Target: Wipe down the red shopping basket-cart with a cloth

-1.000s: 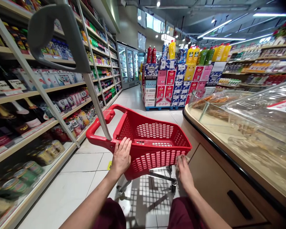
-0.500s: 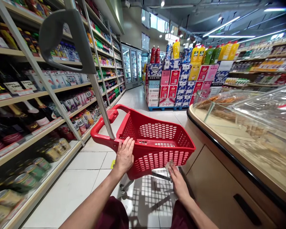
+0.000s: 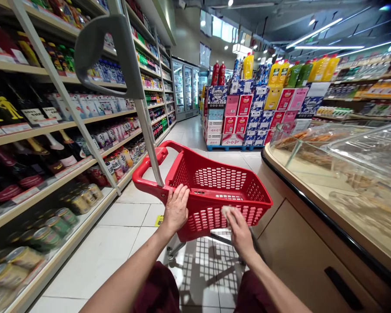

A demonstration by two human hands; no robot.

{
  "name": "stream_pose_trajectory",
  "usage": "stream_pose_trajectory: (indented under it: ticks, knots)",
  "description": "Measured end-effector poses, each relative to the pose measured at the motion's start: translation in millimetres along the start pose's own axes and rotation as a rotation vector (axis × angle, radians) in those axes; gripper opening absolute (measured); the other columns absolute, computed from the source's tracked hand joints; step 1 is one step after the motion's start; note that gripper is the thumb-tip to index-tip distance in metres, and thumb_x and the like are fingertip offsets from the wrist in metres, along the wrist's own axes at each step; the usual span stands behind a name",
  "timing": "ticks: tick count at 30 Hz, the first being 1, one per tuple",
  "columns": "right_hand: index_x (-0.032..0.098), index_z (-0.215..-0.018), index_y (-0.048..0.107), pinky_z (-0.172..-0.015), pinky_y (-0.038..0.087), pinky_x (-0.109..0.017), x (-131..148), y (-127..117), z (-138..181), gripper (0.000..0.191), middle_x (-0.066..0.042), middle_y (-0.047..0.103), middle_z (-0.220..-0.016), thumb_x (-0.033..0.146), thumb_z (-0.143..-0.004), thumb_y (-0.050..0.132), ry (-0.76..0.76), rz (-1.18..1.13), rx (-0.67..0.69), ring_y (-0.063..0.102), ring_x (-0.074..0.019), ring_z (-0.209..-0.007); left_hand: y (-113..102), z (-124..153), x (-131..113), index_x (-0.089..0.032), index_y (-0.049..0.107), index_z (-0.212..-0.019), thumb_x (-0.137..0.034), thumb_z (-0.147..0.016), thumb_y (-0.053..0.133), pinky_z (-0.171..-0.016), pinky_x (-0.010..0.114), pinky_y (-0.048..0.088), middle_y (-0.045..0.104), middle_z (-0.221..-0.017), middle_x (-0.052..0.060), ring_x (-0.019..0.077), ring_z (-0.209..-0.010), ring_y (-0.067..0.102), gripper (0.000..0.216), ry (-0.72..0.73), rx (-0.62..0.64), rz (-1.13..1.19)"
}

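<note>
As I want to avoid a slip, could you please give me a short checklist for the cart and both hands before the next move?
1. Left hand on the basket's near rim: ok.
2. Pale wad, perhaps a cloth, held in the right hand: ok.
3. Basket upright: ok.
4. Every wheel in plain view: not ok; the right arm covers part of the undercarriage.
5. Basket clear of the counter: cannot tell; they overlap in view.

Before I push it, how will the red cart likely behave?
The red cart would probably roll easily, given the caster beneath. Its perforated walls suggest low weight. The rim seems stiff, with no visible sag beside the left hand.
</note>
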State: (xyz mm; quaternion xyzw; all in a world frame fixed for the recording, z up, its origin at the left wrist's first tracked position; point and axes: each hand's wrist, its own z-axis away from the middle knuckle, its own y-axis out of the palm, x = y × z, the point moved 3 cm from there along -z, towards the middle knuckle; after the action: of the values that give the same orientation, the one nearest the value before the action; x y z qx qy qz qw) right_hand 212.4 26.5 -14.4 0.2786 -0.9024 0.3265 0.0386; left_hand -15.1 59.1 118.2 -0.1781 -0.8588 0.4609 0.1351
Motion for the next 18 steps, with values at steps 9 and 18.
stream_pose_trajectory:
  ticks: [9,18]
  knots:
    - [0.023,-0.127,0.045,-0.092,0.045,-0.039,29.4,21.2,1.3,0.05,-0.007,0.055,-0.121,0.003,-0.082,0.033,-0.173,-0.008,0.174,0.037,-0.0202,-0.124,-3.7,1.1,0.9,-0.011,0.042,-0.127,-0.012,-0.067,0.044,-0.11,0.043,0.013,0.043,-0.135,0.009,0.0231,-0.129,0.029,0.06,0.024,0.039,-0.047]
    - [0.019,-0.123,0.05,-0.095,0.042,-0.042,50.5,15.1,-36.2,0.043,-0.009,0.056,-0.116,0.007,-0.085,0.035,-0.155,-0.003,0.02,0.036,-0.0224,-0.123,-4.7,1.7,0.8,-0.01,0.04,-0.128,-0.013,-0.069,0.045,-0.11,0.043,0.013,0.043,-0.135,0.008,0.0226,-0.13,0.027,0.06,0.021,0.036,-0.065]
